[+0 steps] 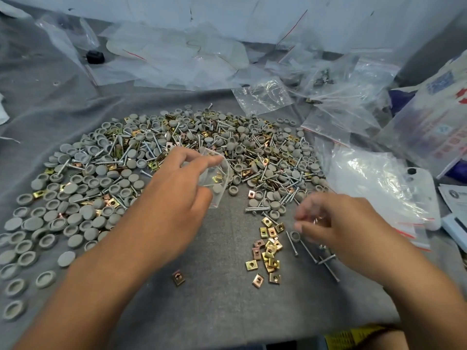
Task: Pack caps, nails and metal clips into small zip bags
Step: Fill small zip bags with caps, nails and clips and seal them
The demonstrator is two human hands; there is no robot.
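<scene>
A wide heap of grey caps [75,208], silver nails [156,147] and gold metal clips [269,251] covers the grey cloth. My left hand [177,188] holds a small clear zip bag [216,176] above the heap's near edge; a cap and a clip show inside it. My right hand [336,223] hovers, blurred, over a few loose nails [313,256] and a cap [294,235] at the lower right. Its fingers are curled; something small and shiny glints between them, but I cannot tell what.
Empty and filled clear zip bags [262,96] lie scattered along the back and right. A larger plastic bag [379,188] sits right of the heap. A printed bag [434,117] and papers are at the far right. A lone clip [178,277] lies near the front.
</scene>
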